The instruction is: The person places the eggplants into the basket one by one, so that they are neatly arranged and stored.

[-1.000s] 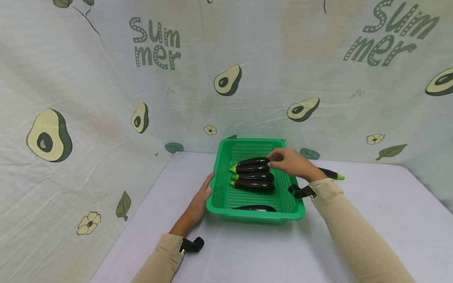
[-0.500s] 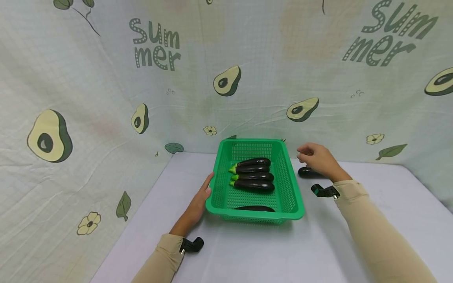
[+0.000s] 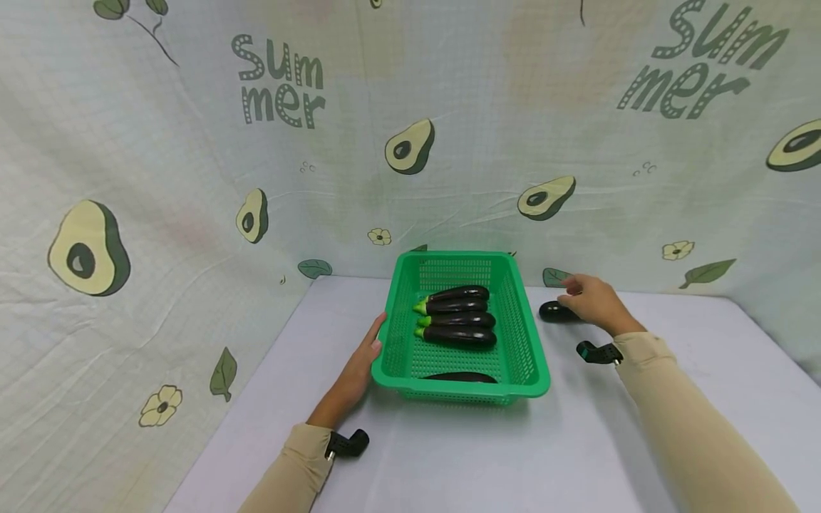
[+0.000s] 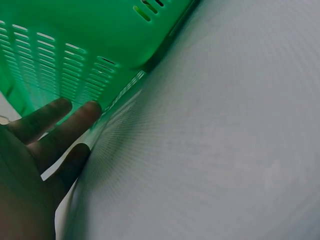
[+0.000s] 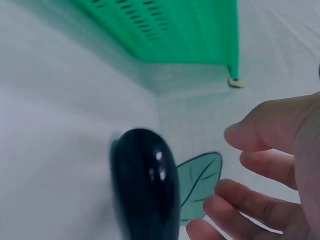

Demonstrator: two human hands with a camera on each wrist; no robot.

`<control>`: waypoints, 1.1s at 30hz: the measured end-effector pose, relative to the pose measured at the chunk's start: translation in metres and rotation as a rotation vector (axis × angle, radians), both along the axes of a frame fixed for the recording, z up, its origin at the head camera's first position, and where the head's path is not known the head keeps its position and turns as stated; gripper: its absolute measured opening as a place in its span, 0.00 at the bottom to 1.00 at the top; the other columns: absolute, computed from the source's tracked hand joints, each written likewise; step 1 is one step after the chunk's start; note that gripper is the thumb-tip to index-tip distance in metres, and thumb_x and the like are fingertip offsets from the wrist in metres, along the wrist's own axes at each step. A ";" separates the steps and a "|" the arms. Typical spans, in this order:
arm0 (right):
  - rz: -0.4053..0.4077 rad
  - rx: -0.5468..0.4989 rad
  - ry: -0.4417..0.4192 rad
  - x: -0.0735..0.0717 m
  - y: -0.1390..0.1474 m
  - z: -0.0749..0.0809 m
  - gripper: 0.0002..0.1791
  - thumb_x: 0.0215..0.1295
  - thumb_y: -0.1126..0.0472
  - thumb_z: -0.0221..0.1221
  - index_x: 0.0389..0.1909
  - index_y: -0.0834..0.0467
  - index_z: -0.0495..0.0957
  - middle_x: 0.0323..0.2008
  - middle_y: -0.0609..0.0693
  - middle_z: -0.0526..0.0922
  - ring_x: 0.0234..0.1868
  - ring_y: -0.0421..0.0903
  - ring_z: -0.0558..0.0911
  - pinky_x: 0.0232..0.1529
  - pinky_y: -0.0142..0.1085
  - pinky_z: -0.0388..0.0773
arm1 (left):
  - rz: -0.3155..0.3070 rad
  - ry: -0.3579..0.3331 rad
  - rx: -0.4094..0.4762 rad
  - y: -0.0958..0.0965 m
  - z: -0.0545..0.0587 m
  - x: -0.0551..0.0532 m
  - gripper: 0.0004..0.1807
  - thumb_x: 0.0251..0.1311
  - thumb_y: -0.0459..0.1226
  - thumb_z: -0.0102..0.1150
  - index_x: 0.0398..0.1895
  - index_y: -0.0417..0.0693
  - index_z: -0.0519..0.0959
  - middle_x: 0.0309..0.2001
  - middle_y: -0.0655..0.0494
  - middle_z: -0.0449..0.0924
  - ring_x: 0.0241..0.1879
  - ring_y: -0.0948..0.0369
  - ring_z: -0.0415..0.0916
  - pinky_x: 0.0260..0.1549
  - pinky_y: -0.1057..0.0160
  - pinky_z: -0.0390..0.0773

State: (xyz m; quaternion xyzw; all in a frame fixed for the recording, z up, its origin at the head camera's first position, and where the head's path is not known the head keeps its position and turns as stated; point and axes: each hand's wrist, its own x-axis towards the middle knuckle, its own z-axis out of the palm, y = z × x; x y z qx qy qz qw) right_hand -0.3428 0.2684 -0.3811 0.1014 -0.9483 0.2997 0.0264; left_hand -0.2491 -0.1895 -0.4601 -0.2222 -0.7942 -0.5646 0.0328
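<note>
A green plastic basket with slotted walls stands on the table. Inside it several eggplants lie side by side, green stems to the left, and one more eggplant lies by the near wall, partly hidden by the rim. My left hand rests against the basket's left side; in the left wrist view its fingertips touch the slotted wall. To the right of the basket a loose eggplant lies on the table. Just above it hovers my right hand, fingers loosely bent and apart from it in the right wrist view.
A white cloth covers the table. Behind it hangs a pale curtain printed with avocados, leaves and lettering. The basket's right wall stands between the loose eggplant and those inside.
My right hand has left the eggplants in the basket and moved right, then down to the loose eggplant on the table. The left hand has stayed at the basket's side.
</note>
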 end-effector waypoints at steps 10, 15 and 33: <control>0.017 0.153 -0.002 -0.013 0.013 -0.025 0.31 0.63 0.59 0.62 0.63 0.73 0.70 0.60 0.78 0.70 0.62 0.76 0.66 0.58 0.68 0.65 | -0.004 -0.011 0.014 0.001 -0.005 -0.001 0.30 0.81 0.40 0.26 0.82 0.48 0.41 0.80 0.47 0.39 0.78 0.51 0.36 0.72 0.42 0.41; -0.008 0.195 -0.037 -0.013 0.011 -0.027 0.33 0.59 0.61 0.61 0.64 0.72 0.70 0.61 0.78 0.69 0.61 0.76 0.67 0.57 0.69 0.66 | 0.005 0.006 0.026 0.001 -0.009 -0.004 0.30 0.81 0.43 0.27 0.82 0.53 0.43 0.80 0.51 0.41 0.78 0.53 0.37 0.72 0.44 0.40; -0.042 0.232 -0.061 -0.012 0.013 -0.036 0.30 0.67 0.58 0.54 0.66 0.71 0.69 0.61 0.79 0.68 0.59 0.77 0.68 0.55 0.70 0.66 | -0.014 -0.013 -0.018 0.004 0.030 0.018 0.30 0.79 0.35 0.27 0.80 0.37 0.42 0.79 0.39 0.41 0.78 0.46 0.37 0.72 0.41 0.43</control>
